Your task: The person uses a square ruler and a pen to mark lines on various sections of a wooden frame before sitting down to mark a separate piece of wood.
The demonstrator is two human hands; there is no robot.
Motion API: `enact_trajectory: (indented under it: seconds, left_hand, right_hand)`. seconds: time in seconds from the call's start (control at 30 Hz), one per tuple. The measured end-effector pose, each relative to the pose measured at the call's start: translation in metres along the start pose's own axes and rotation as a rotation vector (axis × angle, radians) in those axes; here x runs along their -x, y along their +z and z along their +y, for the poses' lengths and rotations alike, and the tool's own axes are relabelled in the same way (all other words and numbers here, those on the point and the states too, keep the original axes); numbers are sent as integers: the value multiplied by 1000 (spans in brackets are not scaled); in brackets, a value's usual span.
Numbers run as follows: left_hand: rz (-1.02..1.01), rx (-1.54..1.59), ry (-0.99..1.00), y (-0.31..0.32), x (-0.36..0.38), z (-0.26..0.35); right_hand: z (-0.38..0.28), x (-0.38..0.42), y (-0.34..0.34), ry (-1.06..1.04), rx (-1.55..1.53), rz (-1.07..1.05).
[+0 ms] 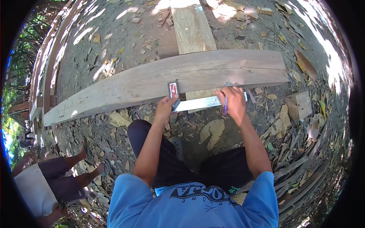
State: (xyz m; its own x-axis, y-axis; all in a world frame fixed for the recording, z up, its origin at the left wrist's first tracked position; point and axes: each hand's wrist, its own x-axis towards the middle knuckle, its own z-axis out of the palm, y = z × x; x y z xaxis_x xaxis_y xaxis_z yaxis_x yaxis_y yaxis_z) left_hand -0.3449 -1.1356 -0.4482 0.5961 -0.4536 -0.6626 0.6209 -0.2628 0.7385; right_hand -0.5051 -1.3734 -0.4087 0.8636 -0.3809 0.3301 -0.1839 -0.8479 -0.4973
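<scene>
Leaf-strewn ground (197,125) lies in patchy sun. The left hand (164,108) grips the square (173,91) at its dark stock, which overlaps the near edge of the curved plank (152,79). The right hand (232,99) is closed around the blade's far end, with a purple thing (225,108), perhaps a pen, in its fingers. The plank lies across a board (194,32); a block (300,105) sits to the right, and another person (49,182) is at the left. To use the square well, seat the stock firmly and keep the blade flat. Count: one square, one purple thing, one plank, one board, one block, one other person; leaves too many to count.
</scene>
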Motion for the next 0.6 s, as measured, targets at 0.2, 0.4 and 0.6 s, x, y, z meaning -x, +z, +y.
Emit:
enact_trajectory:
  seconds: [0.2, 0.4, 0.6]
  left_hand:
    - [-14, 48, 55, 23, 0, -4]
    - [104, 251, 154, 42, -12, -17]
    - [229, 278, 189, 55, -7, -19]
  right_hand:
    - [24, -1, -27, 95, 163, 86]
    - [-5, 0, -81, 310, -47, 220]
    - [-21, 32, -97, 422, -224, 246]
